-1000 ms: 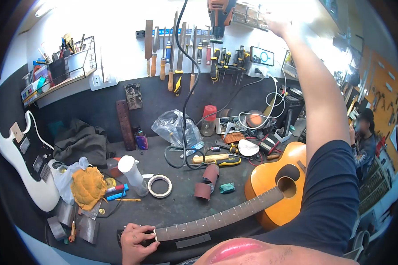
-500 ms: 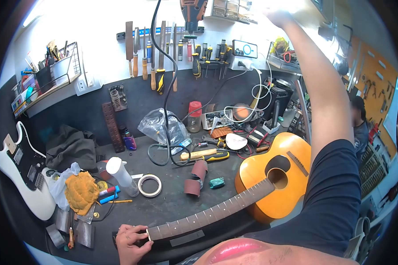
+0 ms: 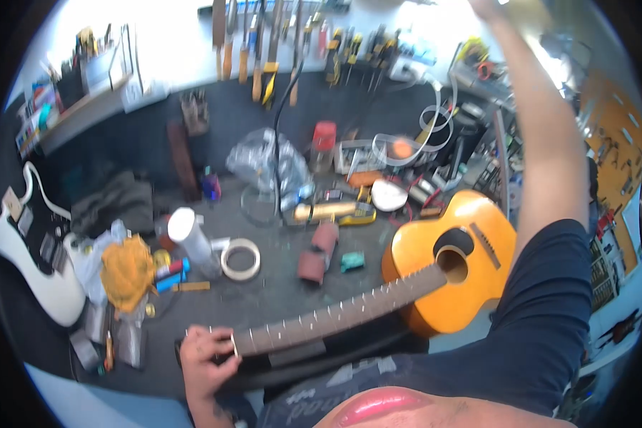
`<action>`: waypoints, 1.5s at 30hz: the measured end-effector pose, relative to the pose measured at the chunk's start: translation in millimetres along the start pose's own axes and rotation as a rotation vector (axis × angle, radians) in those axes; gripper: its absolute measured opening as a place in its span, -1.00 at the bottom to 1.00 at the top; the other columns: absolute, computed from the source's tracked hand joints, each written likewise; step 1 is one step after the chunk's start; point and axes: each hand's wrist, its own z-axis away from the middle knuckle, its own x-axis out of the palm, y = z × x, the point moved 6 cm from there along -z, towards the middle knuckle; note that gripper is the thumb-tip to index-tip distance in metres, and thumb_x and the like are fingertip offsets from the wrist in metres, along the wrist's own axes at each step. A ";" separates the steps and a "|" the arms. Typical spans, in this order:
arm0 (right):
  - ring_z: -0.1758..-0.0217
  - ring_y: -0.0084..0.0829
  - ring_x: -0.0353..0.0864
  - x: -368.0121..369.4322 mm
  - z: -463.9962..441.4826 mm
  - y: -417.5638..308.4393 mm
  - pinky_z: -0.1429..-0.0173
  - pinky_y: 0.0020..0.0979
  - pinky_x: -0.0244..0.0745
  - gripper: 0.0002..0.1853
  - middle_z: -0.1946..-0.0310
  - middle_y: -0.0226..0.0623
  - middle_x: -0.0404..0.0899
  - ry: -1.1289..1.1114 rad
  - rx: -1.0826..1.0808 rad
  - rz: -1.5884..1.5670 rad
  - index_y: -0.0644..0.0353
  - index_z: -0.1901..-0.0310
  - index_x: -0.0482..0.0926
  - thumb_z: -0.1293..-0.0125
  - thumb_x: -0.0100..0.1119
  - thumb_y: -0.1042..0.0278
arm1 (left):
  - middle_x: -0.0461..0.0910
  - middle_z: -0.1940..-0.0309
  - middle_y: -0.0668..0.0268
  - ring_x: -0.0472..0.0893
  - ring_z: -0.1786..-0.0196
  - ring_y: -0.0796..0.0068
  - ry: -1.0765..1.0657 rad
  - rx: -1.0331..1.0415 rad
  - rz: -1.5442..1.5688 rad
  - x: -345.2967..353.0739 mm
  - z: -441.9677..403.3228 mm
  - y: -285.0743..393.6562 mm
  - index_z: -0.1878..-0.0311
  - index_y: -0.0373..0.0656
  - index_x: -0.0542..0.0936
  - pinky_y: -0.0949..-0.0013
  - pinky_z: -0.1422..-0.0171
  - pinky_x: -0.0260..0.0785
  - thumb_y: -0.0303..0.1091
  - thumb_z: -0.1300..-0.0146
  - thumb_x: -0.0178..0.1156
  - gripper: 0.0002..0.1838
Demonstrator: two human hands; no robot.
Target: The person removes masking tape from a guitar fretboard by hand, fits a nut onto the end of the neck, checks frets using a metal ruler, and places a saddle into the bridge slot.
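An acoustic guitar [image 3: 421, 307] lies face up on the dark bench, its body at the right and its neck running down to the left. At the nut end of the fretboard [image 3: 321, 322], my left hand [image 3: 210, 354] is closed around the neck, thumb and fingers by the white nut. My right arm is raised toward the upper right. Only part of my right hand [image 3: 486, 7] shows at the top edge, blurred and against bright light, so its fingers and anything in them cannot be made out.
A white electric guitar body [image 3: 39, 285] stands at the left, near an orange cloth [image 3: 126, 272]. Beyond the fretboard lie a tape roll [image 3: 240, 259], sandpaper [image 3: 317, 255] and a yellow-handled tool [image 3: 360, 215]. A black cable [image 3: 278, 135] hangs over the bench. Hand tools line the wall.
The view has tilted down and is more blurred. My raised right hand has moved right and mostly out of the top of the frame. My left hand stays at the nut.
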 end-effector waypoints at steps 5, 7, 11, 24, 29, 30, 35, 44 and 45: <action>-0.77 -0.22 0.20 -77.8 62.7 -80.4 -0.82 0.25 -0.06 -0.20 -0.67 -0.14 0.37 -0.428 0.045 -0.193 -0.09 -0.67 0.30 -0.56 0.32 -0.22 | 0.92 -0.06 0.25 0.65 0.04 0.19 0.000 0.046 0.003 0.3 -3.4 6.4 0.16 -0.09 0.82 0.15 -0.07 0.55 -0.44 0.16 0.67 -0.61; -0.88 -0.25 0.07 -104.3 91.1 -101.6 -0.92 0.32 -0.20 -0.10 -0.76 -0.15 0.28 -0.386 -0.016 -0.266 -0.11 -0.76 0.20 -0.56 0.32 -0.25 | 0.91 -0.10 0.21 0.64 -0.03 0.24 -0.013 0.015 0.024 2.2 -0.6 3.3 0.17 -0.11 0.83 0.22 -0.06 0.55 -0.43 0.08 0.66 -0.66; 0.07 -0.33 0.80 -114.0 196.4 -156.3 -0.05 -0.26 0.74 -0.68 0.09 -0.21 0.83 -0.023 -0.348 -0.435 0.25 -0.17 0.78 -0.42 0.48 0.45 | 0.92 -0.07 0.23 0.65 0.02 0.21 -0.010 0.017 0.016 2.9 -2.2 5.0 0.16 -0.11 0.82 0.18 -0.07 0.55 -0.52 0.20 0.66 -0.58; -0.07 -0.07 0.72 -29.1 417.8 -415.7 -0.09 -0.06 0.72 -0.71 0.05 -0.23 0.63 -0.371 -0.922 -1.114 0.16 0.11 0.64 -0.15 0.50 0.53 | 0.93 -0.08 0.21 0.64 -0.01 0.24 -0.018 -0.016 0.065 3.4 3.9 1.8 0.18 -0.16 0.83 0.19 -0.14 0.55 -0.47 0.11 0.67 -0.65; -0.10 -0.14 0.74 -1.7 431.2 -482.0 -0.19 -0.11 0.69 -0.73 0.07 -0.26 0.62 -0.319 -1.035 -0.903 0.12 0.09 0.67 -0.20 0.53 0.37 | 0.93 -0.07 0.23 0.65 -0.01 0.26 0.000 0.003 0.057 2.6 4.3 0.5 0.16 -0.16 0.86 0.20 -0.20 0.55 -0.45 0.09 0.67 -0.66; -0.12 -0.14 0.74 6.2 427.1 -488.2 -0.21 -0.10 0.69 -0.73 0.07 -0.26 0.63 -0.317 -1.021 -0.877 0.13 0.09 0.67 -0.20 0.53 0.37 | 0.93 -0.07 0.24 0.66 -0.01 0.26 0.005 0.010 0.057 2.5 1.7 1.4 0.16 -0.16 0.86 0.20 -0.21 0.55 -0.45 0.09 0.67 -0.66; -0.19 -0.07 0.77 31.1 426.2 -491.7 -0.34 -0.05 0.66 -0.75 0.02 -0.22 0.73 -0.562 -0.924 -0.806 0.16 0.03 0.75 -0.34 0.50 0.28 | 0.94 -0.07 0.26 0.66 -0.01 0.27 0.013 -0.017 0.077 2.3 3.9 -0.9 0.16 -0.16 0.87 0.21 -0.22 0.55 -0.42 0.08 0.67 -0.67; -0.37 -0.03 0.74 52.1 414.8 -496.4 -0.43 0.00 0.65 -0.57 -0.18 -0.14 0.72 -0.882 -0.530 -0.775 0.12 -0.29 0.74 -0.42 0.35 0.33 | 0.93 -0.08 0.17 0.66 -0.01 0.24 -0.012 0.017 0.068 2.8 1.4 -1.2 0.16 -0.20 0.86 0.19 -0.20 0.54 -0.51 0.10 0.67 -0.65; -0.43 -0.04 0.69 57.2 413.0 -505.6 -0.48 -0.03 0.62 -0.41 -0.28 -0.12 0.65 -0.921 -0.549 -0.753 0.06 -0.43 0.69 -0.35 0.45 0.27 | 0.93 -0.08 0.17 0.65 -0.02 0.24 -0.015 0.015 0.071 3.1 1.1 -1.2 0.15 -0.20 0.86 0.19 -0.20 0.54 -0.50 0.10 0.68 -0.65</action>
